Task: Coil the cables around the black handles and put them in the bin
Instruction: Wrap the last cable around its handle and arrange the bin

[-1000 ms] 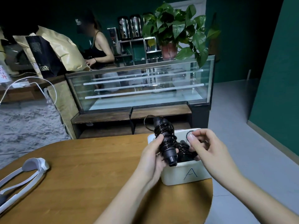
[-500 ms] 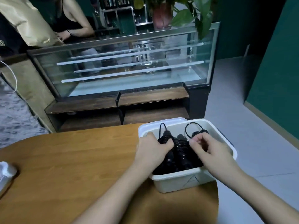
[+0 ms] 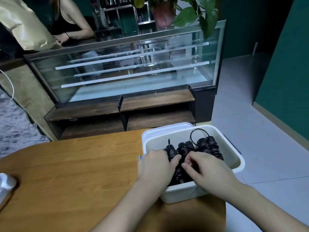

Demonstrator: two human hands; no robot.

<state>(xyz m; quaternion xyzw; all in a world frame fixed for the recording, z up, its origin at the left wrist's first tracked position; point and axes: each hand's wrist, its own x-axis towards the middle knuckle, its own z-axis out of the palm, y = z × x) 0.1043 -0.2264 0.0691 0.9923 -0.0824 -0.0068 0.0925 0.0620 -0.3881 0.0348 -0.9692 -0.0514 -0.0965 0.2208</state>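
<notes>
**A:** Head view — where have the handles ended up?

**B:** All in the white bin [image 3: 233, 153], which sits at the right edge of the wooden table [image 3: 75, 164], its right side overhanging the edge. Several black handles [image 3: 209, 148] lie side by side in it, each wound with black cable, and one cable loop [image 3: 199, 131] stands up above the bundles toward the bin's far wall.

**A:** And the hands?

**B:** Both reach into the bin from the near side. The left hand [image 3: 157, 166] lies over the left-most handle [image 3: 172, 151], fingers curled down round it, thumb side against the bundle. The right hand [image 3: 209, 169] is just beside it, over the middle of the pile, its fingertips [image 3: 185, 165] bent and drawn together on a handle or a strand of cable; which one I cannot tell, as the hand hides the contact.

**A:** Do the two hands touch?

**B:** Nearly; the left hand's fingertips and the right hand's are just apart.

**A:** Anything else on the table?

**B:** A pale object [image 3: 5, 183] at the left edge, cut off by the frame. Beyond the table's far edge stands a glass display case [image 3: 133, 67] with a potted plant [image 3: 167, 14] on top, and another person [image 3: 70, 22] leans on it at the far left.
</notes>
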